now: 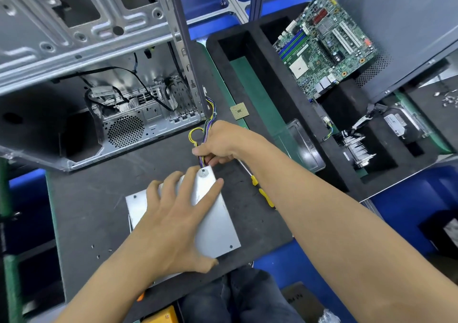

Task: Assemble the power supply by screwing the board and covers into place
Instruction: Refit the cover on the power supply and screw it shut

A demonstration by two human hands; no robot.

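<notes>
The power supply point(218, 223) is a grey metal box lying flat on the dark mat in front of me, with its cover on top. My left hand point(173, 213) lies spread flat on the cover, fingers apart, pressing it down. A bundle of coloured wires point(207, 127) leaves the box's far corner. My right hand point(223, 142) is closed around that wire bundle just beyond the corner. A yellow-handled screwdriver point(260, 189) lies on the mat to the right of the box, partly under my right forearm.
An open metal computer case point(99, 75) stands at the back left. A CPU chip point(239, 111) lies on the mat beyond my right hand. A black foam tray point(272, 99) on the right holds a motherboard point(324, 42), a heatsink point(357, 146) and a drive point(399, 124). Small screws point(99, 251) lie at the near left.
</notes>
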